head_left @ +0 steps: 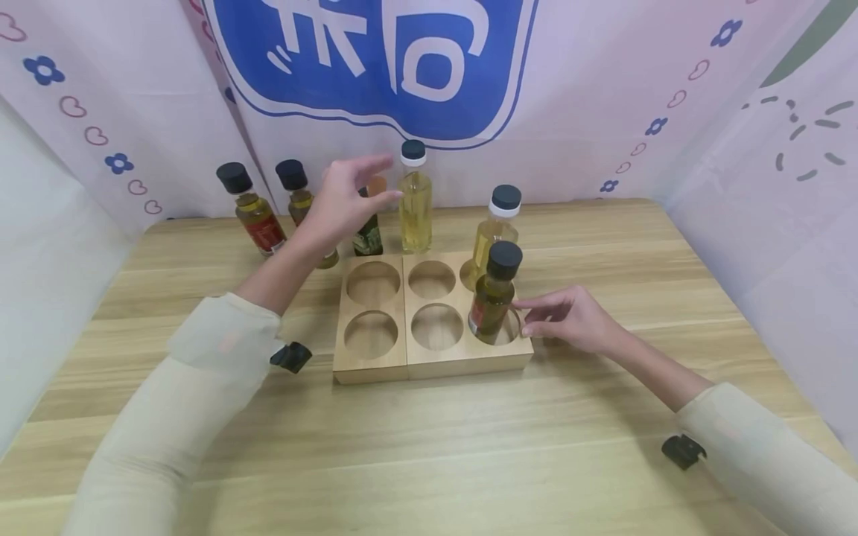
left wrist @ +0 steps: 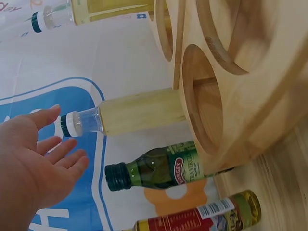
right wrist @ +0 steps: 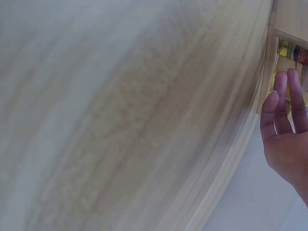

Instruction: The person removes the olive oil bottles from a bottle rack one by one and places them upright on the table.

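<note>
Pale wood bench (head_left: 603, 417), grain running 9 to 3 o'clock, filling the lower view. Boxed in on three sides by pinkish-white cloth (head_left: 590, 112) hung as walls. At 12 o'clock, on the back cloth, a big blue sign (head_left: 375, 67) with white characters and a white rim, cut off at the top. Scattered across the cloth toward 10 and 2 o'clock, small blue flowers (head_left: 44, 70) and red outlined hearts (head_left: 72, 106). At 3 o'clock, on the side cloth, grey dashes (head_left: 807, 134) and a grey-green stripe. Soft, even light, faint shadows only.
</note>
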`<state>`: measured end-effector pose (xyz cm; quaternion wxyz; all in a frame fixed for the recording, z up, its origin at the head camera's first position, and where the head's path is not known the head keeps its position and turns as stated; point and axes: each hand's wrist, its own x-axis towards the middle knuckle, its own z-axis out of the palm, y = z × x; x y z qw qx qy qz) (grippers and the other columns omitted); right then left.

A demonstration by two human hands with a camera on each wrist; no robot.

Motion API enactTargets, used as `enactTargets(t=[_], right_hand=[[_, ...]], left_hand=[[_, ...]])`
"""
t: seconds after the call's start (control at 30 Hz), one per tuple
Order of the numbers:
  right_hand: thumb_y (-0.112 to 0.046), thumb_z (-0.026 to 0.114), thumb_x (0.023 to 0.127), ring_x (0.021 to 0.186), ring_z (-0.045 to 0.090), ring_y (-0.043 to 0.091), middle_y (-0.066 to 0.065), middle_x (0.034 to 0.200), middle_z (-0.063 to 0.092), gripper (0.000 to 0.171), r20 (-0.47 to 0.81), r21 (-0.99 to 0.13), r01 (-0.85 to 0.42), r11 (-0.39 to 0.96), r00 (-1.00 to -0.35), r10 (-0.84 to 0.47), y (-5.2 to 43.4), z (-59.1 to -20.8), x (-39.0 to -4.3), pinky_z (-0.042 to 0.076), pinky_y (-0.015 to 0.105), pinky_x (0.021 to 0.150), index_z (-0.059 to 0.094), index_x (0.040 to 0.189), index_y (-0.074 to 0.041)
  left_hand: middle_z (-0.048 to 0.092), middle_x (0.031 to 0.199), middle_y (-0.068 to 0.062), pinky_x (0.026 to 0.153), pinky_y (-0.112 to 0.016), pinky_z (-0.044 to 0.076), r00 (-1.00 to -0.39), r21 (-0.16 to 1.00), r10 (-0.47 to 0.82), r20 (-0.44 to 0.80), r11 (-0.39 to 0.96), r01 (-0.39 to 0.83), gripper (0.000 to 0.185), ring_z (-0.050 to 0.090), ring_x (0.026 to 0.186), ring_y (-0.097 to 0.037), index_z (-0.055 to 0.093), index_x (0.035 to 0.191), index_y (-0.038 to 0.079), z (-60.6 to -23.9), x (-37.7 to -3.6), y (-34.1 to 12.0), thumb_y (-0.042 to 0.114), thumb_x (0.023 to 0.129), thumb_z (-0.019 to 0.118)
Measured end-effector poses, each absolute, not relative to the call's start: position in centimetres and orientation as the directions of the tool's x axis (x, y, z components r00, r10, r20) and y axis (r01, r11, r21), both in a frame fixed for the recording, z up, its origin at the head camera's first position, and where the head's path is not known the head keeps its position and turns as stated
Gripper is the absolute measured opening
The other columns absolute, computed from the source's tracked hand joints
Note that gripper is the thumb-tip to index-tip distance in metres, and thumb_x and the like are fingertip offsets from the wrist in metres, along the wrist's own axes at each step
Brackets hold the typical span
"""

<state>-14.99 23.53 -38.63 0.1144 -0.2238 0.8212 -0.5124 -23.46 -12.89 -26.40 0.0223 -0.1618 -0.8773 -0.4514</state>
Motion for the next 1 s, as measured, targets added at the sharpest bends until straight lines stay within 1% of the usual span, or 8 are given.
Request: enactTargets(t=[0.17, 0.33, 0.5, 0.67, 0.77, 0.9, 1.0], right_hand=[[0.005, 0.082, 0.083, 0.084, 0.075, 0.012, 0.019, 0.097, 0.078, 0.041, 0.048, -0.894, -0.254, 0.369, -0.873, -0.485, 23.7, -38.9, -15.0, 0.063, 0.026, 0.073, 0.070, 0.123, 0.008], [0.004, 0.082, 0.084, 0.085, 0.075, 0.012, 0.019, 0.097, 0.078, 0.041, 0.051, -0.896, -0.255, 0.364, -0.872, -0.486, 24.0, -39.0, -14.9, 0.063, 0.025, 0.075, 0.070, 0.123, 0.008], [0.004, 0.082, 0.084, 0.085, 0.075, 0.012, 0.018, 0.097, 0.078, 0.040, 0.059, -0.896, -0.262, 0.359, -0.870, -0.490, 23.9, -38.9, -14.8, 0.063, 0.025, 0.074, 0.070, 0.123, 0.008], [0.007, 0.082, 0.083, 0.084, 0.075, 0.012, 0.019, 0.096, 0.078, 0.041, 0.065, -0.898, -0.265, 0.352, -0.870, -0.488, 23.8, -39.0, -14.9, 0.063, 0.025, 0.073, 0.070, 0.122, 0.008], [0.007, 0.082, 0.083, 0.084, 0.075, 0.011, 0.019, 0.096, 0.078, 0.041, 0.069, -0.898, -0.267, 0.350, -0.870, -0.488, 23.7, -39.0, -14.9, 0.063, 0.024, 0.074, 0.070, 0.122, 0.008], [0.007, 0.082, 0.083, 0.084, 0.075, 0.011, 0.019, 0.096, 0.078, 0.041, 0.072, -0.898, -0.271, 0.346, -0.868, -0.491, 23.7, -39.0, -15.0, 0.063, 0.025, 0.073, 0.070, 0.122, 0.008], [0.007, 0.081, 0.083, 0.084, 0.075, 0.011, 0.020, 0.097, 0.078, 0.041, 0.075, -0.899, -0.275, 0.342, -0.864, -0.497, 23.6, -39.0, -15.0, 0.062, 0.024, 0.071, 0.070, 0.123, 0.008]], left_hand=[[0.061, 0.146, -0.012, 0.118, -0.044, 0.043, -0.935, 0.723, 0.286, 0.211, 0.598, 0.346, 0.048, 0.055, 0.138, -0.030, 0.062, 0.143, 0.007, -26.5, -22.4, -13.6, 0.020, 0.098, 0.075], [0.069, 0.133, -0.015, 0.111, -0.046, 0.050, -0.909, 0.696, 0.344, 0.235, 0.593, 0.404, 0.038, 0.064, 0.126, -0.032, 0.070, 0.131, 0.002, -26.9, -21.4, -14.3, 0.016, 0.096, 0.076], [0.074, 0.122, -0.016, 0.107, -0.047, 0.053, -0.894, 0.675, 0.404, 0.195, 0.606, 0.421, 0.029, 0.067, 0.119, -0.033, 0.075, 0.122, 0.002, -27.3, -20.3, -15.2, 0.014, 0.096, 0.077], [0.075, 0.120, -0.014, 0.106, -0.052, 0.052, -0.879, 0.658, 0.453, 0.147, 0.619, 0.429, 0.027, 0.066, 0.118, -0.032, 0.076, 0.120, 0.004, -27.7, -19.2, -16.2, 0.014, 0.096, 0.077], [0.075, 0.119, -0.013, 0.103, -0.053, 0.054, -0.866, 0.633, 0.477, 0.148, 0.628, 0.454, 0.027, 0.067, 0.115, -0.032, 0.076, 0.121, 0.004, -28.1, -18.8, -16.8, 0.015, 0.096, 0.077], [0.076, 0.118, -0.013, 0.096, -0.052, 0.056, -0.857, 0.605, 0.493, 0.152, 0.639, 0.475, 0.028, 0.068, 0.108, -0.031, 0.075, 0.121, 0.004, -28.9, -18.6, -17.4, 0.015, 0.096, 0.077], [0.075, 0.118, -0.015, 0.095, -0.053, 0.056, -0.856, 0.600, 0.497, 0.143, 0.644, 0.474, 0.030, 0.068, 0.107, -0.033, 0.075, 0.121, 0.002, -29.8, -18.7, -17.8, 0.014, 0.094, 0.079]])
